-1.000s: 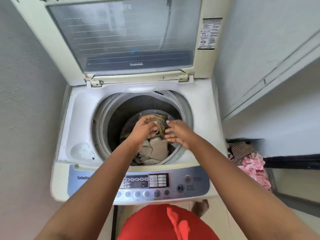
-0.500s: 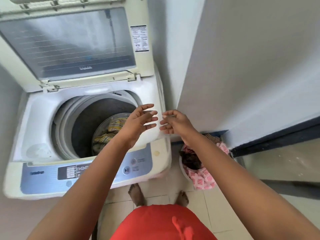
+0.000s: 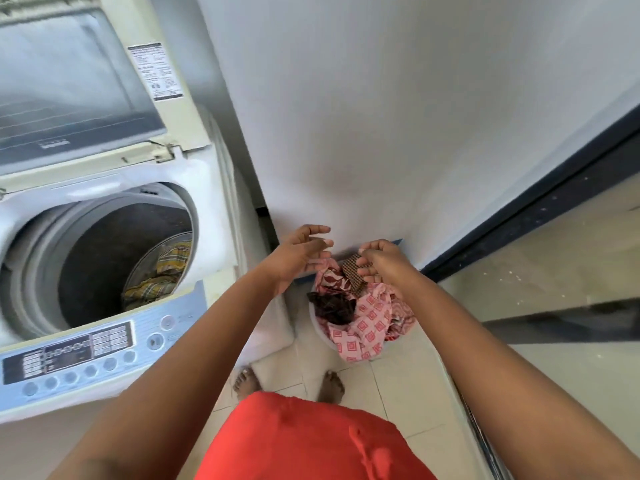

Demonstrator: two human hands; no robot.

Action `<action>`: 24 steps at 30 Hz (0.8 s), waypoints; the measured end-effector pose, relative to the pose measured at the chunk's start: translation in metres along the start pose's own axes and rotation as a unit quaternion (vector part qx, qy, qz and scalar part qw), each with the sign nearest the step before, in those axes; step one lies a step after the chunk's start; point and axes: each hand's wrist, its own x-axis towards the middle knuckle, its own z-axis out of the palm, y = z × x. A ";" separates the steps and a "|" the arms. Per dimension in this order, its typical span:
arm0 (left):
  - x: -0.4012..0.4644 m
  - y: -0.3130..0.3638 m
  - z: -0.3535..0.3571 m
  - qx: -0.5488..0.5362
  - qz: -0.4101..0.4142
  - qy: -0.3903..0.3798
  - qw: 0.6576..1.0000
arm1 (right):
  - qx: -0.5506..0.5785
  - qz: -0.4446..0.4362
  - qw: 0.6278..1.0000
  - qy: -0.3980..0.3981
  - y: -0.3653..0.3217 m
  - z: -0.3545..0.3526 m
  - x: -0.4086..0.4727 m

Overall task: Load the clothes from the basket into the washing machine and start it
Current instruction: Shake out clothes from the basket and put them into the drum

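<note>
1. Washing machine (image 3: 194, 237): stands at left, lid (image 3: 86, 81) raised; yellow checked cloth (image 3: 162, 275) lies in the drum.
2. Basket (image 3: 320, 336): sits on the floor beside the machine, heaped with clothes (image 3: 360, 317).
3. Left hand (image 3: 294, 261) and right hand (image 3: 384, 263): poised above the basket, fingers spread wide, holding nothing.

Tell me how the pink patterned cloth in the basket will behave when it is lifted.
The pink patterned cloth is probably floppy: it lies crumpled and spills over the basket edge. It may drag neighbours up, since the dark garment lies on it.
</note>
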 end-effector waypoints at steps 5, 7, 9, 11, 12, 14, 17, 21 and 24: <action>0.024 -0.039 0.026 0.047 -0.067 0.016 0.996 | -0.022 0.042 0.999 0.022 0.037 -0.038 0.012; 0.031 -0.053 0.032 0.074 -0.091 0.015 0.993 | -0.021 0.058 0.998 0.034 0.049 -0.047 0.017; 0.039 -0.067 0.034 0.107 -0.115 0.021 0.987 | -0.021 0.073 0.996 0.044 0.061 -0.052 0.023; 0.046 -0.079 0.035 0.134 -0.131 0.025 0.982 | -0.022 0.088 0.995 0.045 0.071 -0.054 0.029; 0.050 -0.084 0.035 0.146 -0.137 0.027 0.979 | -0.026 0.093 0.994 0.041 0.075 -0.055 0.032; 0.058 -0.092 0.036 0.166 -0.150 0.032 0.974 | -0.040 0.104 0.993 0.036 0.084 -0.051 0.042; 0.076 -0.107 0.037 0.183 -0.155 0.036 0.970 | -0.070 0.111 0.991 0.025 0.093 -0.042 0.058; 0.104 -0.142 0.038 0.208 -0.168 0.035 0.963 | -0.132 0.097 0.986 -0.003 0.121 -0.022 0.091; 0.128 -0.182 0.034 0.234 -0.186 0.033 0.954 | -0.167 0.090 0.981 -0.024 0.160 -0.001 0.125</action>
